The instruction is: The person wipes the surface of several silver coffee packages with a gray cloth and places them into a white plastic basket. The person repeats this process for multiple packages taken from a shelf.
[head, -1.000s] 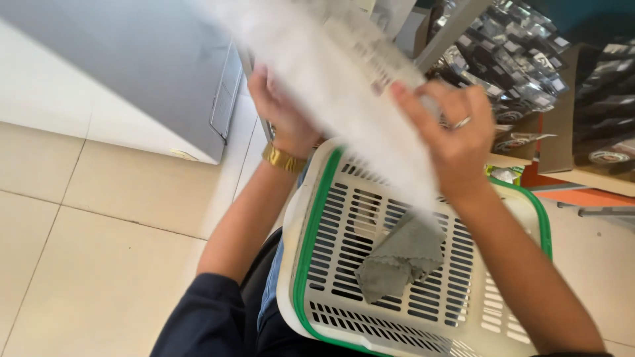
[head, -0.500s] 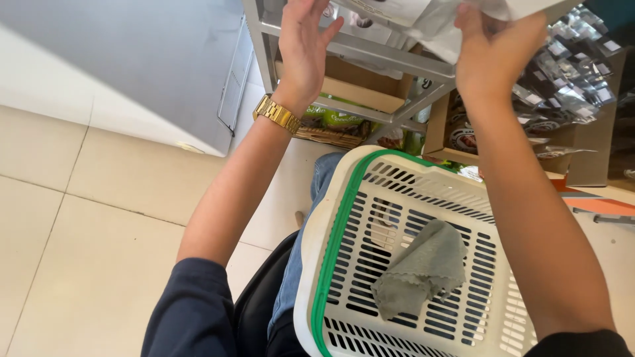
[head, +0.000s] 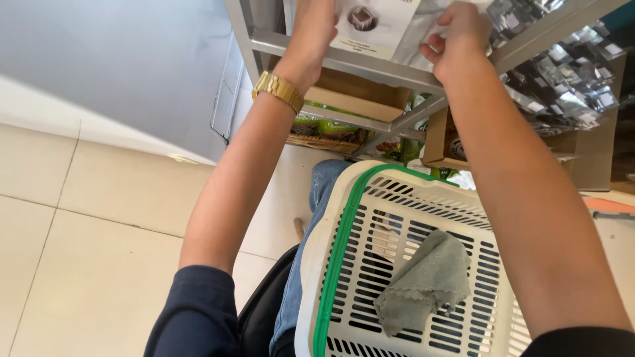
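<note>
My left hand [head: 316,26] and my right hand [head: 458,34] both grip a white packet [head: 377,25] with a small picture on its front, held up at the edge of a grey metal shelf rack [head: 370,66]. A gold watch [head: 279,90] sits on my left wrist. Below my arms, on my lap, rests a white slotted plastic basket with a green rim [head: 337,258]. A crumpled grey-green cloth [head: 423,283] lies inside it.
Shiny silver packets [head: 562,86] fill the rack at the upper right. A cardboard box [head: 357,99] and green packets [head: 324,127] sit on lower shelves. A grey cabinet [head: 119,59] stands at the left. Pale floor tiles [head: 86,251] spread below.
Both hands lifted the white packet from over the basket up to the shelf rack. The basket with the cloth stayed on my lap.
</note>
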